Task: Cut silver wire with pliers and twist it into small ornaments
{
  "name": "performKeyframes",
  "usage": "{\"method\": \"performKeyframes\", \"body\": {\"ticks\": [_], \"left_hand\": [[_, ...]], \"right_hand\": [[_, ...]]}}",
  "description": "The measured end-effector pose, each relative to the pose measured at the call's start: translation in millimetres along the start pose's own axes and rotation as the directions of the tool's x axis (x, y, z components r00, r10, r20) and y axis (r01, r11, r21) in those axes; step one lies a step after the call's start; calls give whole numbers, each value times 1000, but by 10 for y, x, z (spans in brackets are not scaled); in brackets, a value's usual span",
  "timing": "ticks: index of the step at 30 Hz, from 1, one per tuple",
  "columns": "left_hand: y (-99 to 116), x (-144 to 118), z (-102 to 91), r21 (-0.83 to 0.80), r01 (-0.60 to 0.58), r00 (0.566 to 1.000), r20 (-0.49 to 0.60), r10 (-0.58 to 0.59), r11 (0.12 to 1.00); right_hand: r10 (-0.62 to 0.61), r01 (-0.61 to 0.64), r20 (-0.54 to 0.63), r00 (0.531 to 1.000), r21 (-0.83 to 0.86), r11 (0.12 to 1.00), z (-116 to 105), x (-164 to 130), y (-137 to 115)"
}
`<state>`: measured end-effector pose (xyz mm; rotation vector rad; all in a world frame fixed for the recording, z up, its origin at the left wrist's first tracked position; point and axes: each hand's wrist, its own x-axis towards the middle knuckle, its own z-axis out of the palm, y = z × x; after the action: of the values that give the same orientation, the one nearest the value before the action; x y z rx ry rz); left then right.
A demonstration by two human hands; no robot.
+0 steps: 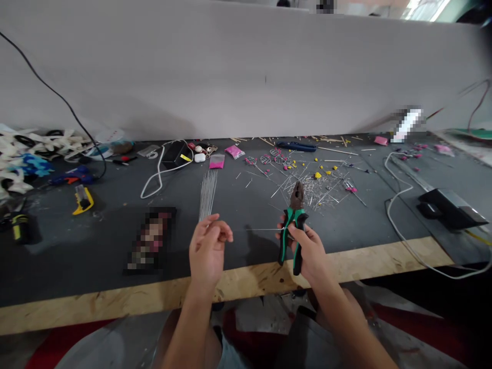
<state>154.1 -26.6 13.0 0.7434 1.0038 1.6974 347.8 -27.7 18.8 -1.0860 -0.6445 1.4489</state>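
Observation:
My right hand (309, 251) is closed around the pliers (295, 215), which have green and black handles. Their dark jaws point away from me and look closed. A thin straight wire (265, 229) sticks out leftward from the same hand, across the handles. My left hand (208, 251) hovers over the table near its front edge, fingers loosely curled and apart, with nothing visible in them. Just beyond it lies a bundle of straight wires (208, 192), its near end hidden by the fingers. Cut wire pieces (317, 192) are heaped past the pliers.
A phone-like dark object (151, 241), blurred out, lies to the left. Further left are a yellow cutter (83, 200) and a blue glue gun (75, 175). Pink packets (217, 162) and small wire shapes (274, 159) lie behind. A white cable (392, 200) loops beside a black device (453, 209).

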Motion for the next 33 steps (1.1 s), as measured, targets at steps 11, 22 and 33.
{"method": "performKeyframes", "body": {"ticks": [11, 22, 33], "left_hand": [[-244, -322, 362, 182, 145, 948, 256, -190, 972], [-264, -285, 331, 195, 149, 943, 268, -199, 969], [-223, -293, 360, 251, -44, 962, 270, -27, 967]], "right_hand": [[-113, 125, 78, 991, -177, 976, 155, -136, 116], [-109, 126, 86, 990, -225, 966, 181, -173, 79], [-125, 152, 102, 987, -327, 933, 187, -178, 72]]}}
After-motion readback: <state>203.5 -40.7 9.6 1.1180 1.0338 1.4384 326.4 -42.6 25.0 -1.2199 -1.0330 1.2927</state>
